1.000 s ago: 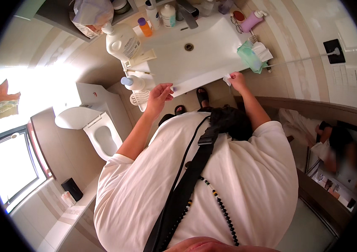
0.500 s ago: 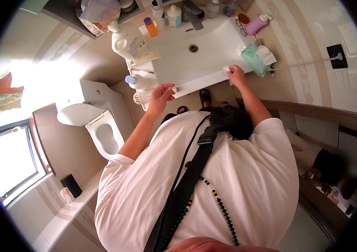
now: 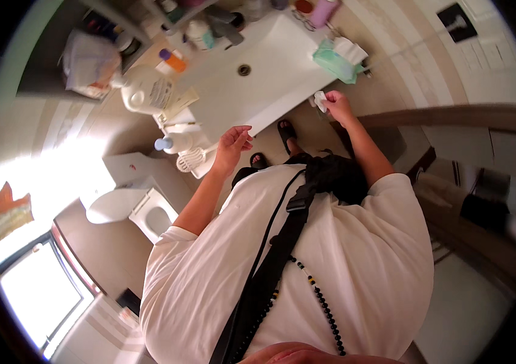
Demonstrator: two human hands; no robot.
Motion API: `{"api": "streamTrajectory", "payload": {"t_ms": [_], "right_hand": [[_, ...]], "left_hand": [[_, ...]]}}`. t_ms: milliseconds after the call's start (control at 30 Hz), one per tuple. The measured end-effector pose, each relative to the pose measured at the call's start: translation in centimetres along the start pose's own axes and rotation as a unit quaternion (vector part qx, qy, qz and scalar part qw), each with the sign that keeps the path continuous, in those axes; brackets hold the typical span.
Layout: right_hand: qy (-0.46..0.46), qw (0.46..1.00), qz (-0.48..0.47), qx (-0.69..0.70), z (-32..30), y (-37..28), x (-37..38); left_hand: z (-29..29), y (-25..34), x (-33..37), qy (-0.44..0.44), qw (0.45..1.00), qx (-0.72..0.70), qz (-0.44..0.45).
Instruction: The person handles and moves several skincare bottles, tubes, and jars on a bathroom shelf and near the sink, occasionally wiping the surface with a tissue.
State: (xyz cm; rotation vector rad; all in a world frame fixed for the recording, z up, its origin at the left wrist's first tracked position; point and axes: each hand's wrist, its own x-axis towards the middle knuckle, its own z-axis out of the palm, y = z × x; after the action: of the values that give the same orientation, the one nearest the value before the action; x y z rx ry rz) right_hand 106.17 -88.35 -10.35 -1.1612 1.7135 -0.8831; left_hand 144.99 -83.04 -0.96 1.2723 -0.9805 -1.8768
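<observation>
My right hand point(image 3: 337, 106) pinches a crumpled white tissue point(image 3: 320, 101) just off the front right edge of the white sink point(image 3: 258, 91). Loosely bent and somewhat apart, the fingers of my left hand point(image 3: 234, 145) have nothing visible in them. That hand hovers near the sink's front left corner, close to a white slotted soap dish point(image 3: 190, 159) and a bottle with a pale blue cap point(image 3: 173, 143). A green tissue pack point(image 3: 337, 64) lies on the sink's right rim, with white tissue on top.
Along the left rim stand a large white pump bottle point(image 3: 146, 90), a cream tube point(image 3: 182, 103) and an orange bottle with a purple cap point(image 3: 173, 60). The grey faucet point(image 3: 226, 30) is at the back. A toilet point(image 3: 154, 213) with its lid up is at left, a window point(image 3: 43, 291) lower left.
My body and view have turned, so the sink appears tilted and shifted left. My right hand, still holding the tissue, is now farther from the sink edge. My feet show more.
</observation>
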Motion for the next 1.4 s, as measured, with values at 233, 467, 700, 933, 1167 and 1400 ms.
{"api": "streamTrajectory", "payload": {"t_ms": [233, 467, 700, 933, 1167, 1400], "right_hand": [[0.058, 0.990, 0.091, 0.087, -8.5, -0.7, -7.8], [0.125, 0.979, 0.141, 0.075, -17.4, 6.6, -12.9], [0.229, 0.936, 0.185, 0.191, -29.8, 16.7, -18.2], [0.404, 0.886, 0.132, 0.184, -48.0, 23.0, -25.3], [0.526, 0.817, 0.091, 0.219, -63.2, 24.4, -32.1], [0.586, 0.755, 0.139, 0.261, -70.6, 31.1, -37.5]], "left_hand": [[6.8, 0.9, 3.9, -0.123, 0.990, 0.062, -0.012], [18.6, 1.2, 7.1, -0.207, 0.966, 0.147, -0.044], [38.5, -3.2, 10.4, -0.365, 0.901, 0.228, -0.058], [66.6, -8.1, 10.9, -0.477, 0.842, 0.242, -0.073], [91.0, -6.3, 9.9, -0.564, 0.790, 0.233, 0.057], [105.8, -13.1, 10.4, -0.595, 0.764, 0.250, -0.019]]}}
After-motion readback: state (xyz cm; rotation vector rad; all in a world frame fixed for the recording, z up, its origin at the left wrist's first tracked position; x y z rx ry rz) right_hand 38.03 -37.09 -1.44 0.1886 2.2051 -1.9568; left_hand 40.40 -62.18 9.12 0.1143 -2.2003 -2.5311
